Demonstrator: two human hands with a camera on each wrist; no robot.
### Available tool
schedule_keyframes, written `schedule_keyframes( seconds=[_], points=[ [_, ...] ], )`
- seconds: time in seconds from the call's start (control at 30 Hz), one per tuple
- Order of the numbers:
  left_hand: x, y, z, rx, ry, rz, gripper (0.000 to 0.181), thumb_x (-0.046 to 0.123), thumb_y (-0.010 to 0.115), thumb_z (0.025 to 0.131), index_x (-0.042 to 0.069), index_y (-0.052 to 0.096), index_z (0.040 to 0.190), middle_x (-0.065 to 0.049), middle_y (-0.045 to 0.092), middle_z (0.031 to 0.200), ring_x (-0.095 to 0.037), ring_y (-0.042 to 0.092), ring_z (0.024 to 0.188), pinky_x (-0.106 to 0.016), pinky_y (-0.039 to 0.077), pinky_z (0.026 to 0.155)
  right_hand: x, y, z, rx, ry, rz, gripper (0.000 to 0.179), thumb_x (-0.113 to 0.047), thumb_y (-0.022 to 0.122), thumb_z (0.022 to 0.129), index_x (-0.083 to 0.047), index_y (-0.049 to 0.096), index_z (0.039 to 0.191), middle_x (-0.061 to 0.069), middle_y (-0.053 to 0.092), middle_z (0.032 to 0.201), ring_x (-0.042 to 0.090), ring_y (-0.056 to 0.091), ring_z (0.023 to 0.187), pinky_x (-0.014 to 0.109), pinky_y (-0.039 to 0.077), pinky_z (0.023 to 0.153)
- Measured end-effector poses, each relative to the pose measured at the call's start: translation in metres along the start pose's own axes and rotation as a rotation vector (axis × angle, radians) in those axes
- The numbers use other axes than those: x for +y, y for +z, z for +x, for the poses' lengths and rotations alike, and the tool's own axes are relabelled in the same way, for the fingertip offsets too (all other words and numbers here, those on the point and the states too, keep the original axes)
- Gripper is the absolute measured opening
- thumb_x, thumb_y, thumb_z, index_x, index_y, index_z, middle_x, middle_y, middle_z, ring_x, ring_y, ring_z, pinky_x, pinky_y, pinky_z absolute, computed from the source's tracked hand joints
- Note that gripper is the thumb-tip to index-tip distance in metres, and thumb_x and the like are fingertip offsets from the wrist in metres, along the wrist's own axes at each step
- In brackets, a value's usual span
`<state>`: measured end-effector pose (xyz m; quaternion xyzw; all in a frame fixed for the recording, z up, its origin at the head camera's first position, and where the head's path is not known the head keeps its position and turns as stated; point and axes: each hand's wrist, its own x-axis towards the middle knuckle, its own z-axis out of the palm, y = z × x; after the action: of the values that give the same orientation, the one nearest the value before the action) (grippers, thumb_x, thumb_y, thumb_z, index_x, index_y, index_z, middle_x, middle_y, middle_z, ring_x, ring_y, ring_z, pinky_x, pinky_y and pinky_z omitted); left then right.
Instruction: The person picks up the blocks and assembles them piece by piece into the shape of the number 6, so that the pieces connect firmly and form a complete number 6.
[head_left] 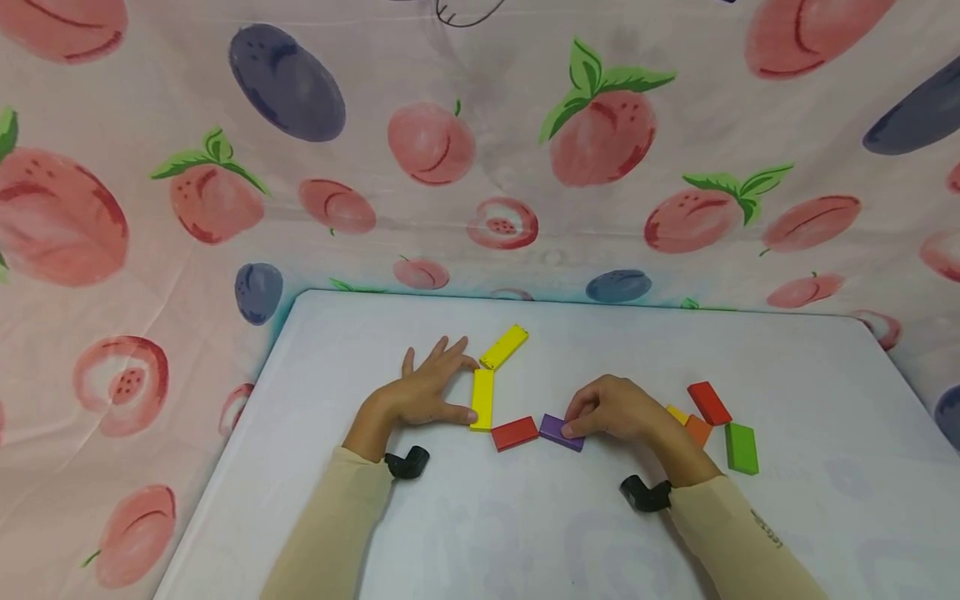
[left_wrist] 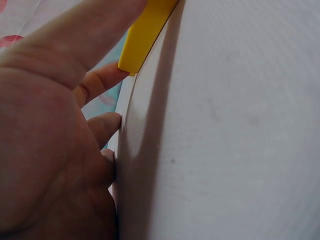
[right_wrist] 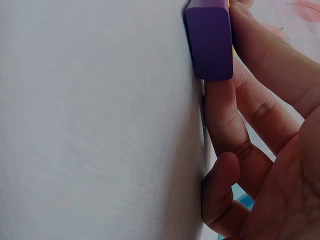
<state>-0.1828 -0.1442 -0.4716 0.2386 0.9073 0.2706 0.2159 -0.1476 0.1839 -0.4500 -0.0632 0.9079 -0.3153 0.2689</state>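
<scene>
My left hand [head_left: 423, 392] spreads its fingers beside an upright-running yellow block [head_left: 482, 400] on the white table. Its thumb touches the block's near end, and the index fingertip is at the far end. In the left wrist view, the thumb partly covers that yellow block [left_wrist: 145, 40]. With thumb and fingers, my right hand [head_left: 618, 408] pinches a purple block [head_left: 558, 433]. The right wrist view shows the purple block [right_wrist: 212, 42] end-on, fingers around it. A red block [head_left: 515, 434] lies between the yellow and purple ones. Another yellow block [head_left: 504, 347] slants off the first's far end.
Right of my right forearm lie a red block [head_left: 708, 403], a green block [head_left: 742, 449], an orange block [head_left: 698, 430] and a partly hidden yellow block [head_left: 677, 414]. A fruit-patterned cloth [head_left: 510, 167] hangs behind the white table [head_left: 480, 533].
</scene>
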Motion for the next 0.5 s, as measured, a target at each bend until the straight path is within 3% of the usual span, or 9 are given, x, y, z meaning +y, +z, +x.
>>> schedule_keyframes(
  seconds=[0.5],
  points=[
    [0.0012, -0.0007, 0.0001, 0.001, -0.007, 0.001, 0.075, 0.051, 0.080, 0.083, 0.030, 0.046, 0.147, 0.003, 0.005, 0.174, -0.026, -0.008, 0.161, -0.068, -0.019, 0.119, 0.0014, 0.0009, 0.0003, -0.001, -0.016, 0.001, 0.011, -0.030, 0.087, 0.080, -0.024, 0.080, 0.087, -0.003, 0.069, 0.072, 0.018, 0.056, 0.092, 0.033, 0.044, 0.075]
  ],
)
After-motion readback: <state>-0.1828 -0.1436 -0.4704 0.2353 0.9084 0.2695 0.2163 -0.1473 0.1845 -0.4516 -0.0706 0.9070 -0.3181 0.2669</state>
